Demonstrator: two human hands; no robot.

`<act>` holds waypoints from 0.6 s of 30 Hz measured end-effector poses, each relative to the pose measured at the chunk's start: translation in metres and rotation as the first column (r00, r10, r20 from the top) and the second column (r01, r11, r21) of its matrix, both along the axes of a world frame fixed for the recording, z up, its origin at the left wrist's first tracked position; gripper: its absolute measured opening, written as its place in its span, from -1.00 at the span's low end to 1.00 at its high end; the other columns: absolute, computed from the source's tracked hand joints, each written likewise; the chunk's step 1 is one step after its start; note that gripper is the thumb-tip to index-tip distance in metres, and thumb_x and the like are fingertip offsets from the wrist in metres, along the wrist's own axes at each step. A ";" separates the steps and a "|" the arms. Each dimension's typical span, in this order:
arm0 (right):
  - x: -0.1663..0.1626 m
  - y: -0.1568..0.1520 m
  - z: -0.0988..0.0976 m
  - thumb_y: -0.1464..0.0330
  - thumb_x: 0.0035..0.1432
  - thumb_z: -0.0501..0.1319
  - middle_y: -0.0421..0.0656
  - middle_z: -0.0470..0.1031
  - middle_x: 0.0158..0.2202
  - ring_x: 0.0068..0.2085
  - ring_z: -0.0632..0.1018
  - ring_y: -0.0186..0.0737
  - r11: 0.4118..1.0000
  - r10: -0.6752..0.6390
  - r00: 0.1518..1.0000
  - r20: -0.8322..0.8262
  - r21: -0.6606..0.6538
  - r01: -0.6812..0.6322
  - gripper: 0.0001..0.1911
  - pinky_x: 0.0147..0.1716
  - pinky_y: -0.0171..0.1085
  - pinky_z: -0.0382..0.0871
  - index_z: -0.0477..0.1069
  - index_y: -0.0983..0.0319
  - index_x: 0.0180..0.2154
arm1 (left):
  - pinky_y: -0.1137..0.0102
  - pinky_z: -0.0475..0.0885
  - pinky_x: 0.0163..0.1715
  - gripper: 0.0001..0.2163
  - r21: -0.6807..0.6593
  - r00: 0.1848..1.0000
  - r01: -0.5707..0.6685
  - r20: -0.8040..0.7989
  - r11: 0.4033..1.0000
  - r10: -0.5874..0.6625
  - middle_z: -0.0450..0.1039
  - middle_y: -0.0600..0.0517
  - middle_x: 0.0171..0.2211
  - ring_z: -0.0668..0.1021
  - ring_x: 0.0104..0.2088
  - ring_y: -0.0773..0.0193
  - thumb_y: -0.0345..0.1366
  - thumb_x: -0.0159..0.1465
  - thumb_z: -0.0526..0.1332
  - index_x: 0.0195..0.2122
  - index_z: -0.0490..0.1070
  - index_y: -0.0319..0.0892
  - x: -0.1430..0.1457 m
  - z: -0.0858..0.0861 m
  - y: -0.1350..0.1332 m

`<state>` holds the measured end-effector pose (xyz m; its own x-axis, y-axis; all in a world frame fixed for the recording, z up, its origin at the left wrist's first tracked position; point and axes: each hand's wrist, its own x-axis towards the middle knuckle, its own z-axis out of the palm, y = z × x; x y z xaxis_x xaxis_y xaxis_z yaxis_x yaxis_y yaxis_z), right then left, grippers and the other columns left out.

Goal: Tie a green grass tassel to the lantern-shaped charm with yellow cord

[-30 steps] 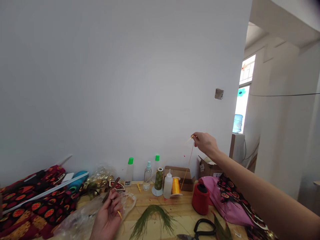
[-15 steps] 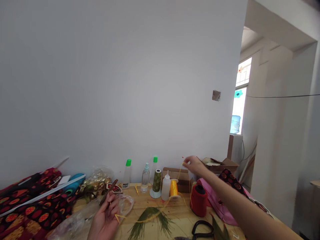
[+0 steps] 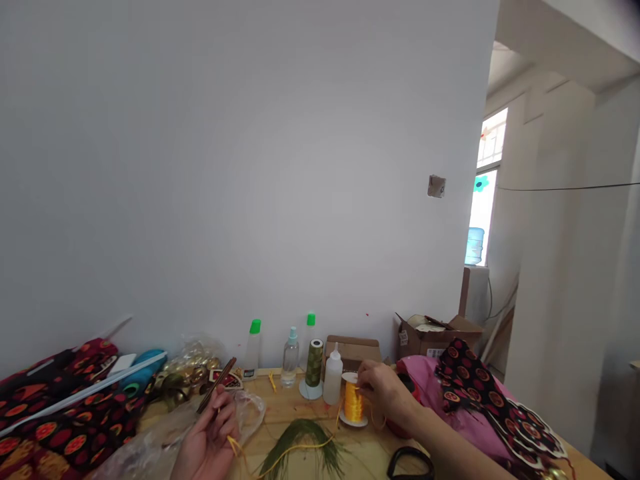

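My left hand [image 3: 213, 427] is closed around a thin dark brown stick-like piece [image 3: 217, 383], which slants up and to the right. Yellow cord [image 3: 300, 448] hangs by its fingers and runs in a loose curve over a bundle of green grass-like strands [image 3: 295, 437] to the spool of yellow cord [image 3: 354, 405]. At the right rim of that spool, my right hand [image 3: 385, 389] has its fingers closed; the exact fingertip contact is partly hidden. Behind this hand, a red thread cone [image 3: 400, 427] is mostly covered. Black-handled scissors [image 3: 411, 461] lie below the right wrist.
Along the wall stand a white nozzle bottle [image 3: 333, 379], a green thread cone [image 3: 314, 363], a clear spray bottle [image 3: 290, 360] and green-capped bottles [image 3: 253, 353]. Patterned dark fabric [image 3: 65, 413] and plastic bags [image 3: 150, 440] lie left. Pink cloth [image 3: 425, 377] and cardboard boxes [image 3: 435, 340] are right.
My right hand has come down from above, where it held the yellow cord raised, to the spool. The spool sits slightly nearer. My left hand stays almost in place with the brown piece.
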<state>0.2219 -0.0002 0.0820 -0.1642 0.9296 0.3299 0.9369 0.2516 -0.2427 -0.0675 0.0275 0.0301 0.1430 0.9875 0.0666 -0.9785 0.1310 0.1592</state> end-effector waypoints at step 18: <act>0.021 0.010 0.153 0.45 -0.02 0.01 -0.17 0.43 -0.50 -0.57 0.50 -0.37 0.882 0.065 0.872 -0.485 0.437 0.177 -0.83 -0.64 -0.45 0.34 0.36 0.29 -0.43 | 0.57 0.13 -0.86 -0.70 0.020 1.000 0.005 0.008 1.000 -0.005 0.25 0.16 -0.68 0.30 -0.79 0.47 -0.46 0.25 -0.19 -0.48 0.27 -0.19 -0.009 -0.005 0.005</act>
<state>0.2429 0.0095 0.2353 0.1721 0.6548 0.7359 0.7509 0.3963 -0.5283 -0.0764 0.0322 0.0254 0.1471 0.9853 0.0872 -0.9791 0.1325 0.1544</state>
